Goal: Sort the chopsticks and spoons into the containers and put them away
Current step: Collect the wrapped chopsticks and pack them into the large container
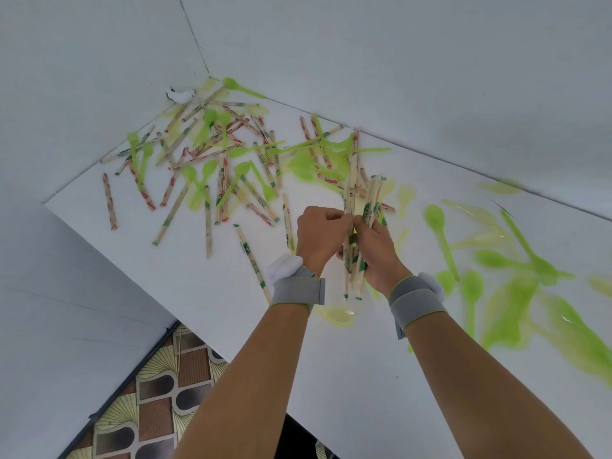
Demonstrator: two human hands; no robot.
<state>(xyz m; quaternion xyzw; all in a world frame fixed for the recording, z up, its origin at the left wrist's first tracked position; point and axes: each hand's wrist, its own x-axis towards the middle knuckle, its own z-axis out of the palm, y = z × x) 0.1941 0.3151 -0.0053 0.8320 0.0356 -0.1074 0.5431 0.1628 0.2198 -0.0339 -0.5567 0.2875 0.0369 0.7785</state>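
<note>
Wrapped chopsticks [207, 216] and green plastic spoons [438, 231] lie scattered over a white table [185, 283]. Over the table's middle, my right hand [376, 251] grips a bundle of green-labelled chopsticks [367, 200] that stands nearly upright. My left hand [319, 235] pinches the same bundle from the left, fingers meeting the right hand's. Both wrists wear grey straps. A thick heap of chopsticks and spoons fills the far corner [215, 144]. No container is in view.
White walls [397, 61] close the table at the back and left. The table's near-left edge runs diagonally, with patterned floor [159, 402] below it. More green spoons [516, 306] spread across the right side. A white crumpled scrap [180, 95] sits in the far corner.
</note>
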